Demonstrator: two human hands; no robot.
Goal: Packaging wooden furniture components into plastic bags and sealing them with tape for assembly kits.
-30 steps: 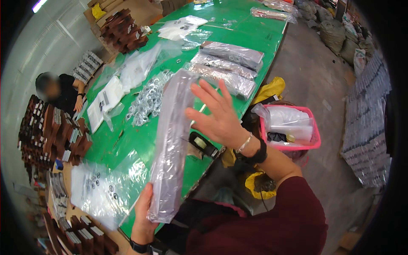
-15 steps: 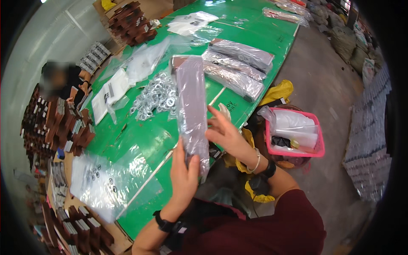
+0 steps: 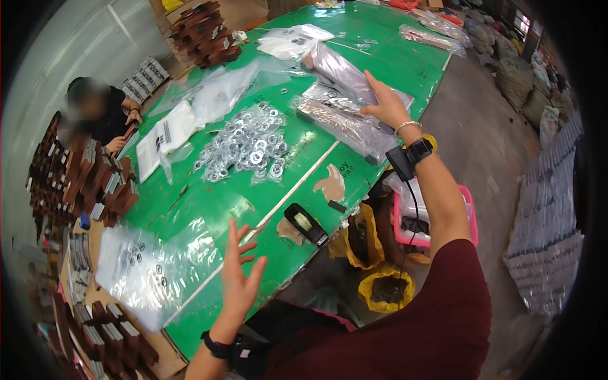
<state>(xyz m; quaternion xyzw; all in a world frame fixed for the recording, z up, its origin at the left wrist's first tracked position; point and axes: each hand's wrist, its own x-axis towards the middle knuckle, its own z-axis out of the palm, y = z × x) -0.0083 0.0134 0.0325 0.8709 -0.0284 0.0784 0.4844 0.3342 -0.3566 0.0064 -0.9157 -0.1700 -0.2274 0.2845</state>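
Note:
My right hand (image 3: 387,103) reaches far forward and rests with spread fingers on a long filled plastic packet (image 3: 342,68) that lies on top of a stack of similar packets (image 3: 345,123) on the green table (image 3: 297,171). My left hand (image 3: 240,278) hovers empty, fingers spread, over the table's near edge, next to clear plastic bags (image 3: 152,272). A pile of metal washers (image 3: 247,142) lies on clear plastic in the middle of the table.
A black tape dispenser (image 3: 305,223) sits near the table's front edge. Another person (image 3: 101,114) works at the far left beside stacks of brown boxes (image 3: 82,183). A pink basket (image 3: 437,218) and yellow bags (image 3: 370,253) stand on the floor at right.
Both hands held the long packet upright before me; now it lies on the stack at the far side under my right hand, and my left hand has let go and dropped back.

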